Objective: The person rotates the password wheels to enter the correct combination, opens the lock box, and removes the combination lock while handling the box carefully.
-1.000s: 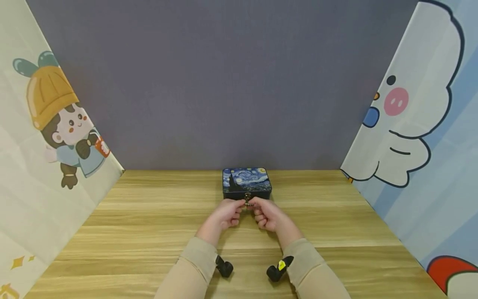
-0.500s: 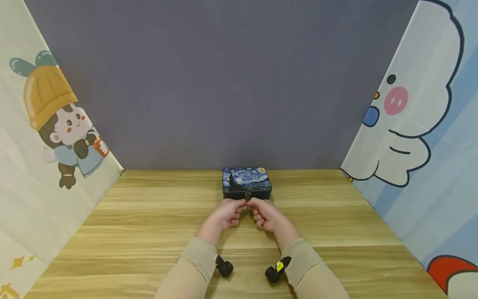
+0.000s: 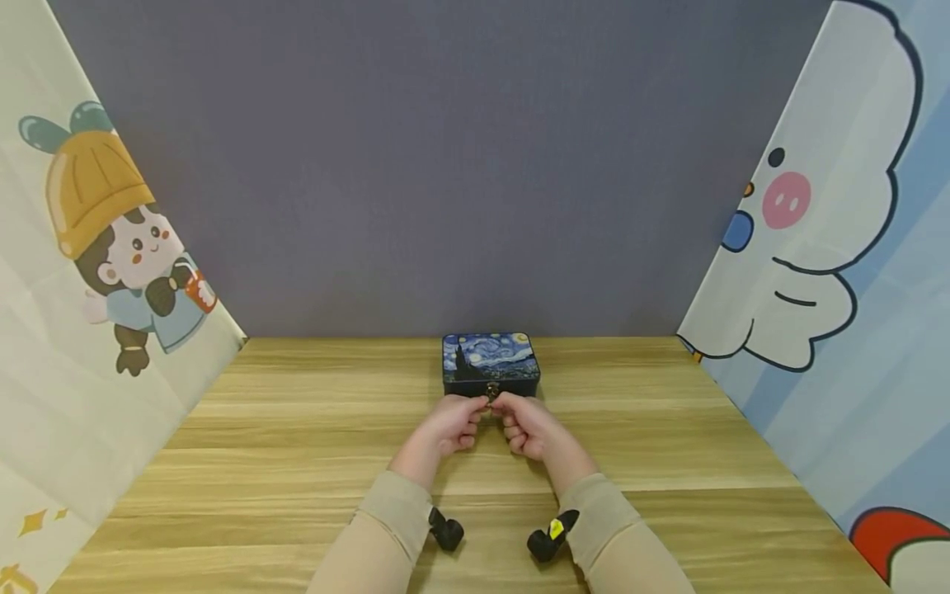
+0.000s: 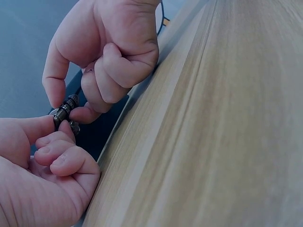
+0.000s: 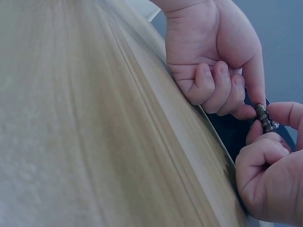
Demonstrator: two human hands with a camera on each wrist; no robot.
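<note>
A small tin box (image 3: 490,357) with a blue swirling night-sky picture on its lid stands closed at the back of the table. At its front a brass-coloured clasp (image 3: 492,389) shows. A small dark barrel-shaped combination padlock (image 4: 66,109) with ridged dials is at the clasp. My left hand (image 3: 453,422) pinches one end of the padlock between thumb and index finger, other fingers curled. From the opposite side my right hand (image 3: 530,427) pinches the other end with thumb and index finger. The fingertips hide part of the padlock (image 5: 266,120); its digits are unreadable.
The wood-grain table (image 3: 297,462) meets a grey back panel (image 3: 460,165) right behind the box. Cartoon-printed side panels (image 3: 74,412) slant up on the left and right. Black wrist cameras (image 3: 447,530) hang from both sleeves.
My right hand has shifted slightly left, closer to my left fingertips, and covers more of the padlock. My left hand and the box have stayed in place.
</note>
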